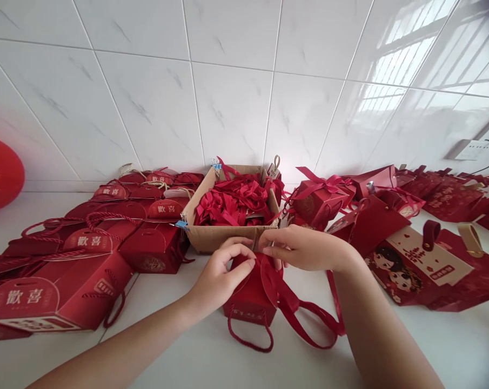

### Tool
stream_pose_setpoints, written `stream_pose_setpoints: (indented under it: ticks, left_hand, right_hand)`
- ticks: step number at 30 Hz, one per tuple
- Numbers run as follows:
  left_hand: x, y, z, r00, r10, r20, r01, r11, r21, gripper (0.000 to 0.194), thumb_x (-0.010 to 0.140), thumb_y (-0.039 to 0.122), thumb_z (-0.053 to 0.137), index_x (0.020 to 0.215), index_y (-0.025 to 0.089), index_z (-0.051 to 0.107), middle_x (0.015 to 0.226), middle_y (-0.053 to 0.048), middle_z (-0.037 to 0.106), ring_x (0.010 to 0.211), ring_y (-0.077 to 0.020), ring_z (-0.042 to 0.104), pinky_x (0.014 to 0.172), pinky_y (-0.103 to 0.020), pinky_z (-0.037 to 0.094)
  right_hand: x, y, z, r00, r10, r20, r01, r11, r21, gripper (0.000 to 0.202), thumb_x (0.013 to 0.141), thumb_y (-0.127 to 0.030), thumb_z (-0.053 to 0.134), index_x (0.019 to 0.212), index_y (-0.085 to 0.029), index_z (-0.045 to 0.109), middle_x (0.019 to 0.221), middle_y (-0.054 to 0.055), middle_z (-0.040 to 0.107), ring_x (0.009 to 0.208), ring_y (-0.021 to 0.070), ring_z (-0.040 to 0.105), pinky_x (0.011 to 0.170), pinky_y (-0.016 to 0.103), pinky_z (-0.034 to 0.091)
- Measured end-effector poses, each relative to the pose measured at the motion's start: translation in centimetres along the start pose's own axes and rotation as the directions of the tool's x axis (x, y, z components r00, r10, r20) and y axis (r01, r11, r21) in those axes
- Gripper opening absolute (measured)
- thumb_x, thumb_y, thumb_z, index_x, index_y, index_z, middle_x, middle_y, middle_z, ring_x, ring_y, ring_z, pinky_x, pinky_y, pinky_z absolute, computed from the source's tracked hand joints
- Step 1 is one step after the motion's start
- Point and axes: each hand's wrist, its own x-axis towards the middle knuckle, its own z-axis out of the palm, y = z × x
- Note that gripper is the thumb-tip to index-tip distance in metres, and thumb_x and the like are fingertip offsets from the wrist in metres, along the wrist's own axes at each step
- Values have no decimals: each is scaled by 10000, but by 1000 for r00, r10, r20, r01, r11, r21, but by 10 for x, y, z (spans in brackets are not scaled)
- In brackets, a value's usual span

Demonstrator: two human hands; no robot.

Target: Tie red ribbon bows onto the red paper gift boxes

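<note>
A small red gift box (250, 302) with a dark red rope handle stands on the white surface, in front of a cardboard box. My left hand (228, 270) is at the box's top left, thumb and fingers pinched near the upper flap. On the top right, my right hand (285, 246) has its fingers curled together by the flap; what lies between its fingertips is hidden. A red ribbon (309, 319) trails from the box's right side in loops onto the surface.
Behind is a cardboard box (222, 236) of red ribbons, held by blue clips. Red boxes (94, 281) with rope handles are stacked at left. Red bags (424, 265) and more boxes (321, 200) sit at right. A red balloon (1, 174) is at far left, before a tiled wall.
</note>
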Motion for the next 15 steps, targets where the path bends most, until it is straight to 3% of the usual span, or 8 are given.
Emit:
stream_pose_setpoints:
  ticks: [5, 10, 13, 15]
  left_hand:
    - [-3, 17, -16, 999, -4, -43, -1, 994, -106, 182, 841, 379, 560, 797, 218, 633, 1214, -52, 562, 1221, -256, 474, 1000, -390, 405]
    - [-12, 34, -34, 985, 108, -133, -132, 973, -189, 151, 858, 365, 563, 844, 228, 628, 1056, -22, 580, 1095, -205, 521, 878, -302, 464]
    - [-16, 41, -42, 975, 166, -146, -180, 980, -86, 155, 874, 370, 536, 876, 230, 602, 921, -8, 574, 913, -167, 556, 761, -257, 475]
    - [-18, 42, -44, 982, 162, -92, -154, 984, 94, 153, 870, 383, 537, 909, 239, 573, 860, 2, 565, 830, -156, 555, 724, -251, 463]
  right_hand:
    - [-1, -3, 0, 982, -160, -100, 163, 986, 24, 302, 926, -411, 445, 869, -178, 628, 788, 20, 574, 672, 126, 494, 615, 257, 388]
    - [4, -10, 5, 940, -297, -166, 334, 897, 289, 215, 890, -382, 543, 859, -173, 585, 757, -22, 515, 651, 94, 444, 609, 226, 387]
    - [-1, -14, 5, 929, -290, -228, 365, 816, 449, 213, 894, -368, 546, 840, -163, 574, 718, -30, 487, 622, 84, 411, 591, 227, 373]
    - [-8, -15, 3, 914, -250, -319, 389, 763, 517, 210, 879, -360, 575, 816, -160, 573, 699, -31, 479, 601, 79, 405, 564, 223, 363]
